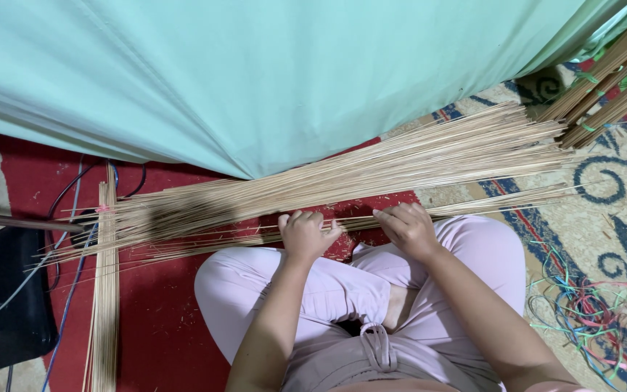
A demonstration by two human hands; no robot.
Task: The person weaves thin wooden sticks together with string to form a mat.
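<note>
Showing a seated person's left hand [305, 234] and right hand [408, 226], both clenched on a thin sheaf of sticks [353, 222] spanning the gap between them, just in front of the knees; the larger stick pile [371, 170] fans across the red carpet [161, 327] beyond.

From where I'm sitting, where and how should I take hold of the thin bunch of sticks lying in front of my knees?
Probably take the thin bunch of sticks at its middle, between the left hand and right hand, coming down from above. It lies flat and crosswise on the red mat, long and bendy, so a two-handed grip near the centre should keep the ends from sagging.
</note>
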